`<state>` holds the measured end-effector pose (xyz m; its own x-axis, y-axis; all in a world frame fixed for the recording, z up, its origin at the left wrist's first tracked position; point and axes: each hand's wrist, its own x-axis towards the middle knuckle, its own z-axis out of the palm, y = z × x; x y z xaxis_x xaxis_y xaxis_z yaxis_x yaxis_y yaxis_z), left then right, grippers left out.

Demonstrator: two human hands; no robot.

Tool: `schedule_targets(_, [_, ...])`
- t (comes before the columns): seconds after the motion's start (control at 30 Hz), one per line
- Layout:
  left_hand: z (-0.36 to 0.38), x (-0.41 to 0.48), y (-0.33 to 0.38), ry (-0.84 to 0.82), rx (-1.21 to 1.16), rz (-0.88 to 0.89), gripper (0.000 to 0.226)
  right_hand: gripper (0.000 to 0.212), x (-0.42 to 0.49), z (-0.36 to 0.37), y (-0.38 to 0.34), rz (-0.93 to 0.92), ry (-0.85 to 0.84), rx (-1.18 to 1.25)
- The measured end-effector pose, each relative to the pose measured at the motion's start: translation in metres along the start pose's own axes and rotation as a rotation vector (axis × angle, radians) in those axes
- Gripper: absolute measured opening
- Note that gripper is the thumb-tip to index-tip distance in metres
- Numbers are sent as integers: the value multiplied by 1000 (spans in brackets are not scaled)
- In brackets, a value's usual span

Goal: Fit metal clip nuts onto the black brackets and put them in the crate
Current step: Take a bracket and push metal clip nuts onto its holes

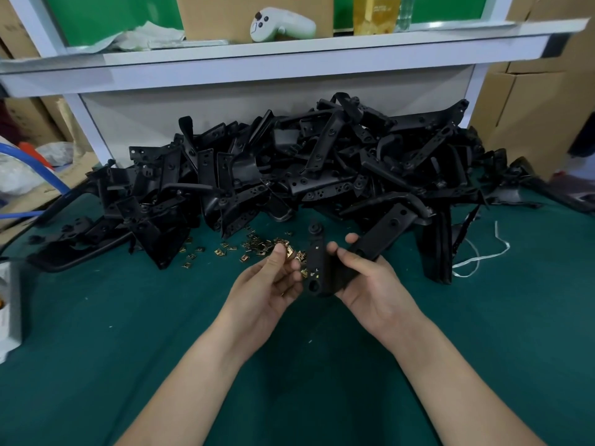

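Observation:
My right hand (363, 278) grips a black L-shaped bracket (317, 268) above the green table, one arm of it pointing up and right. My left hand (270, 278) pinches a brass-coloured clip nut (288, 251) just left of the bracket, and more nuts seem to lie in its palm. Loose clip nuts (248, 247) are scattered on the table right behind my hands. A big heap of black brackets (289, 169) fills the back of the table. No crate shows in this view.
The green table mat (128, 317) stretches out in front. A white shelf (273, 59) overhangs the heap, carrying a cardboard box, a white controller (280, 24) and bottles. White string (483, 252) lies at the right. Cardboard boxes stand at both sides; a white block (9, 304) sits at the left edge.

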<state>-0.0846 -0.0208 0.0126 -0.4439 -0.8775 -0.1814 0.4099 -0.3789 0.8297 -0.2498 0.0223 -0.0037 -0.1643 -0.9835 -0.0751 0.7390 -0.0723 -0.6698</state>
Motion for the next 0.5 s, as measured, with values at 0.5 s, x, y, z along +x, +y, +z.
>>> schedule_targets(0.5, [2,-1,-2,-80,6,112,22,26,-3,0,-1,5,-35,-33])
